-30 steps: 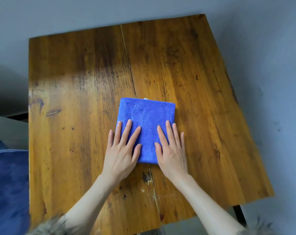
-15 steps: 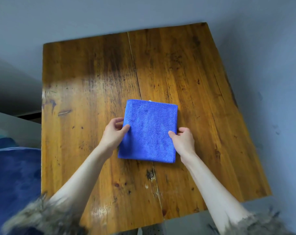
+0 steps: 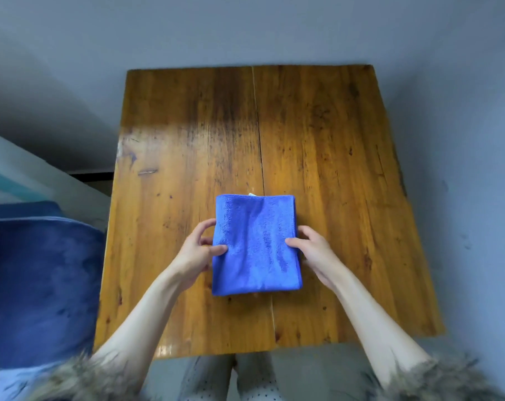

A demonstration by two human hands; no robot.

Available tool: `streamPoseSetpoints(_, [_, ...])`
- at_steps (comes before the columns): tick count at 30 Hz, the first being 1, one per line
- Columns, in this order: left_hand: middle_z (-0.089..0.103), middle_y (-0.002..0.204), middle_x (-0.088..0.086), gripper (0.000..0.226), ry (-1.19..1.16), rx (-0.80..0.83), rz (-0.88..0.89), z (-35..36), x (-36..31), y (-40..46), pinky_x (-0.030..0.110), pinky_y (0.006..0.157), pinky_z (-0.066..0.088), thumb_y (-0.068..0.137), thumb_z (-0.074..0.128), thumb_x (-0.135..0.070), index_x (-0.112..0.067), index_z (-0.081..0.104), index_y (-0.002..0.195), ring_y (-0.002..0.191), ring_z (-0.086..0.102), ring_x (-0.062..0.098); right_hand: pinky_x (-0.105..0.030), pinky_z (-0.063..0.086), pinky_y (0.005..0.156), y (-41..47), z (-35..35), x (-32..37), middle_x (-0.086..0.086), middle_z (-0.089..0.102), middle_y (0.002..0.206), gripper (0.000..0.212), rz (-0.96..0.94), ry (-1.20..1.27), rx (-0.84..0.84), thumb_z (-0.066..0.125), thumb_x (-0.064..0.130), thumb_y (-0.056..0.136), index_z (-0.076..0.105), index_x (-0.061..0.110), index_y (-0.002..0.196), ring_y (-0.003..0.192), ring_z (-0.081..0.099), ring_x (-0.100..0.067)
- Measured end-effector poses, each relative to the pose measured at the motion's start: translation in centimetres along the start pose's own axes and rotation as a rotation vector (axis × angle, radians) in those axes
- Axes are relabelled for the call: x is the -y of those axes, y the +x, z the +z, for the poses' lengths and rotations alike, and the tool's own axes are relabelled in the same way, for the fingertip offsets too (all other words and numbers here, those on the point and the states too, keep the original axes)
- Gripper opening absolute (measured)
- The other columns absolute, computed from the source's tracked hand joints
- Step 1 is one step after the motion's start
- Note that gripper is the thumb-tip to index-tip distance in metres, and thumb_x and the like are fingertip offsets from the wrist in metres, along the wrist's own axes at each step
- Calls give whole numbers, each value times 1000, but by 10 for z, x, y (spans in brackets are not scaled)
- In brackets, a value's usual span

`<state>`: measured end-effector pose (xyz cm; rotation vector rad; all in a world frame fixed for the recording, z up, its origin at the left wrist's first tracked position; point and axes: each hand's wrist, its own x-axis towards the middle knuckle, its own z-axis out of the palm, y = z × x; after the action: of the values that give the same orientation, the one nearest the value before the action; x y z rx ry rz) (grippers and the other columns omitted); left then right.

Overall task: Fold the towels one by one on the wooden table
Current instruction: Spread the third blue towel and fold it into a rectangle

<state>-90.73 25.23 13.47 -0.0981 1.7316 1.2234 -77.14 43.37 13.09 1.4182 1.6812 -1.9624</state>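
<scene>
Towels: I count one folded blue towel (image 3: 255, 244), a compact rectangle, on the table. A small pale tag pokes out at its far edge.
Table: one wooden table (image 3: 332, 157), two planks with a seam running down the middle; the towel sits over that seam, nearer my side than the far edge.
Hands: two, both mine, one at each long side of the towel.
My left hand (image 3: 197, 250): it grips the towel's left edge, thumb lying on top of the cloth and the fingers curled beside and under the edge.
My right hand (image 3: 312, 250): it grips the towel's right edge the same way, thumb pressed on the top face, the other fingers curled around the side.
Towel's contact with the table: I cannot tell whether it rests flat or is raised a little off the wood.
Containers: I see none holding anything.
Beside the table: one dark blue cushioned seat (image 3: 37, 279) to my left, close against the table's edge.
Sleeves: two furry cuffs (image 3: 436, 380), one at each forearm, blurred at the bottom of the view.
Below the table edge: my knees in pale dotted fabric (image 3: 205, 380).
</scene>
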Motion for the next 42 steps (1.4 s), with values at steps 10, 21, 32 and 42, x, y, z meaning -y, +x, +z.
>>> streamPoseSetpoints(10, [54, 99, 10, 49, -240, -180, 19, -99, 42, -104, 29, 61, 53, 87, 57, 4, -29, 49, 123, 87, 61, 16, -32, 48, 71, -49, 86, 37, -3, 65, 106, 33, 40, -149, 353, 54, 8, 91, 51, 15, 123, 89, 61, -12])
streamPoseSetpoints(21, [60, 90, 5, 47, -383, -430, 130, -264, 134, -235, 31, 68, 51, 88, 54, 3, -26, 45, 124, 80, 62, 14, -28, 47, 65, -139, 309, 38, 1, 61, 83, 17, -121, -422, 478, 51, 5, 89, 57, 21, 93, 70, 57, -9])
streamPoseSetpoints(32, [59, 97, 4, 51, -612, -750, 164, -443, 229, -351, 24, 58, 47, 87, 57, 3, -25, 41, 126, 79, 61, 16, -31, 49, 70, -214, 568, 32, 0, 66, 92, 21, -188, -680, 679, 54, 9, 87, 62, 19, 104, 77, 61, -15])
streamPoseSetpoints(42, [59, 102, -1, 53, -656, -1087, 47, -597, 260, -314, 44, 83, 50, 84, 50, 3, -20, 39, 130, 86, 59, 16, -38, 48, 82, -177, 790, 62, -1, 63, 99, 21, -243, -878, 847, 55, 11, 88, 61, 23, 105, 88, 58, -17])
